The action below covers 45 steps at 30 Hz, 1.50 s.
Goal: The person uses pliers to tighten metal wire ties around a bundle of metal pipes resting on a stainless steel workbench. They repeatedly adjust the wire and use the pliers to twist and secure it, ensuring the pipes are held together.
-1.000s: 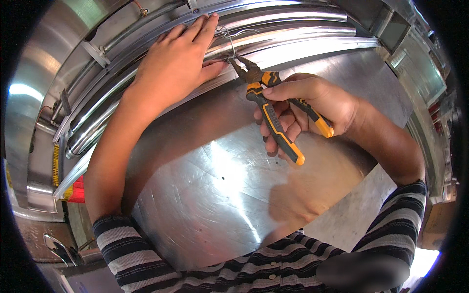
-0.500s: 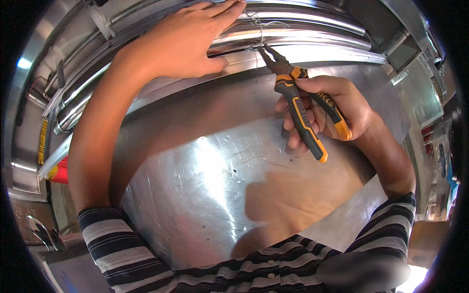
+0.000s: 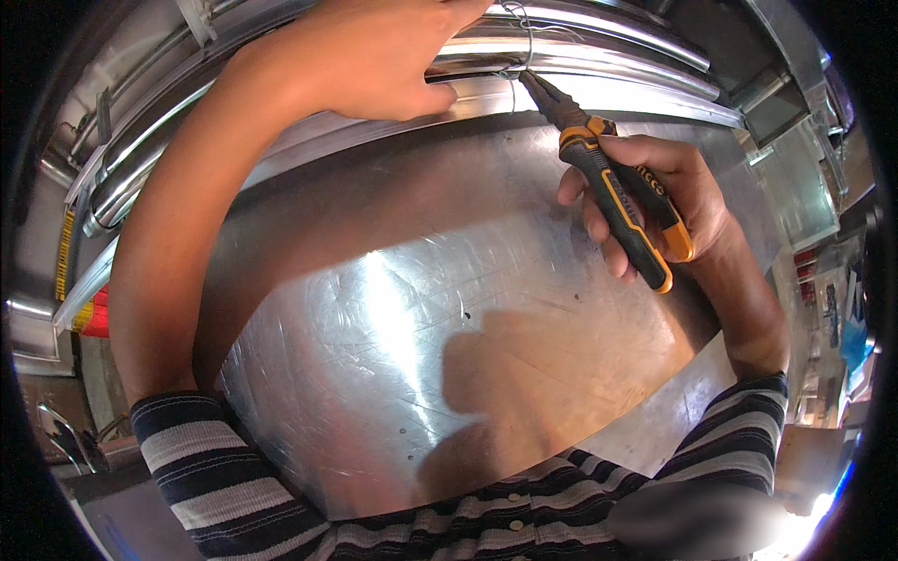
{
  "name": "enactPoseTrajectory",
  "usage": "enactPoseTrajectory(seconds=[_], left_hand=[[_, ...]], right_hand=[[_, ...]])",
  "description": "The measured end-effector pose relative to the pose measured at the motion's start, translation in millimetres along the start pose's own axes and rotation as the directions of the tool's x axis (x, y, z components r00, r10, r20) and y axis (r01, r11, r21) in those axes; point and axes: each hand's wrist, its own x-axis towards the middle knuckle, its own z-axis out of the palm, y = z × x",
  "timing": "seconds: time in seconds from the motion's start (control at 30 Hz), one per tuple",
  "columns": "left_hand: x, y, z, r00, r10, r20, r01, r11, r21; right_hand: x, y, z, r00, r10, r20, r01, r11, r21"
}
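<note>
My right hand (image 3: 700, 182) is wrapped round the handles of combination pliers (image 3: 606, 182) with black-and-orange grips. Their dark jaws point up and left and are nearly together at a thin metal wire (image 3: 529, 42), which loops round a bundle of shiny metal tubes (image 3: 617, 58). Whether the jaws pinch the wire is hard to make out. To the left of the wire, my left hand (image 3: 383, 61) lies over the tubes, thumb stretched out along the near one. Its fingertips reach the upper edge of the picture, partly cut off.
A scratched, reflective metal sheet (image 3: 309, 318) spreads between my arms and the tubes. At the far left are a yellow strip (image 3: 65, 252) and a red item (image 3: 94, 316). Metal frames and a glassy panel (image 3: 795, 178) stand at the right, with cluttered items beyond.
The pliers' jaws and handles have drawn closer together at the wire, and the pliers have turned slightly. My left hand stays on the tubes while the whole view shifts a little.
</note>
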Motion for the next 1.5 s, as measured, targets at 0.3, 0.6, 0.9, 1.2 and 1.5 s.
enactPoseTrajectory(seconds=[0.3, 0.6, 0.9, 1.2, 1.5], left_hand=[[14.2, -21.1, 25.8, 0.993, 0.064, -0.098, -0.067, 0.998, -0.022], [-0.2, -9.2, 8.7, 0.993, 0.054, -0.102, -0.059, 0.997, -0.044], [10.6, -18.3, 25.7, 0.98, 0.08, -0.182, -0.075, 0.997, 0.035], [29.4, -10.7, 35.1, 0.962, -0.103, -0.253, 0.043, 0.971, -0.235], [63.4, -67.2, 39.9, 0.942, 0.105, -0.318, -0.277, 0.778, -0.564]], right_hand=[[-1.7, -1.3, 5.3, 0.993, -0.026, -0.117, 0.013, 0.994, -0.112], [1.2, -2.8, -0.3, 0.999, -0.017, -0.031, 0.017, 1.0, -0.007], [-0.4, 0.6, 7.6, 0.975, -0.108, -0.193, 0.073, 0.981, -0.181], [-20.1, -1.5, 8.6, 0.939, -0.264, -0.22, 0.103, 0.826, -0.554], [-6.3, -0.6, 7.7, 0.943, -0.235, -0.236, 0.066, 0.826, -0.56]])
